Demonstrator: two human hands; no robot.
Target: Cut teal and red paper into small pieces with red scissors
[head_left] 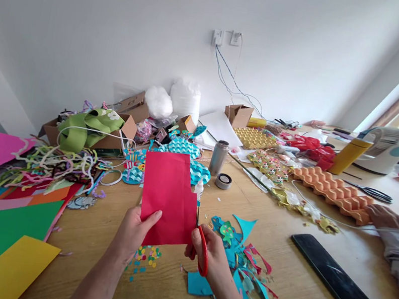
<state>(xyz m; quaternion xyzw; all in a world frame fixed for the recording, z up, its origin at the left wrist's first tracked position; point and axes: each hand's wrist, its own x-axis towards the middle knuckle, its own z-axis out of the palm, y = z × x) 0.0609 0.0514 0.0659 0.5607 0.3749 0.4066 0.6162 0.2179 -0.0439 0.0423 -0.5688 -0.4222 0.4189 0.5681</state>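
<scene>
Sheet of red paper (166, 200) held up above the wooden table (88, 238), roughly centre of view. Left hand (138, 226) pinches its lower left part, thumb flat on the front face, fingers behind. Right hand (212, 246) is closed round the handles of red-handled scissors (204, 252); the blades stand at the sheet's right edge, how far apart I cannot tell.

Progress, as judged: cutting looks to be at an early stage on this piece. A stepped notch shows high on the right edge; the broad face is whole, and no finished shape has come free of it. Blue scraps (243, 228) beside the right hand, with slivers of red among them, suggest some trimming is done.

Materials: red paper matte and stiff enough to stand up from the grip; a faint line runs down its right side, fold or second layer unclear. Blue scraps pointed and curved, piled loosely. Small coloured paper dots (151, 255) lie below the sheet. Flat green sheet (15, 221) at left, a notched yellow sheet (21, 267) overlapping it. Orange egg tray (333, 192) bumpy, in rows of cups; a co-worker's hand (386, 221) rests by its near end. Metal bottle (218, 158) smooth, dull grey, upright.
</scene>
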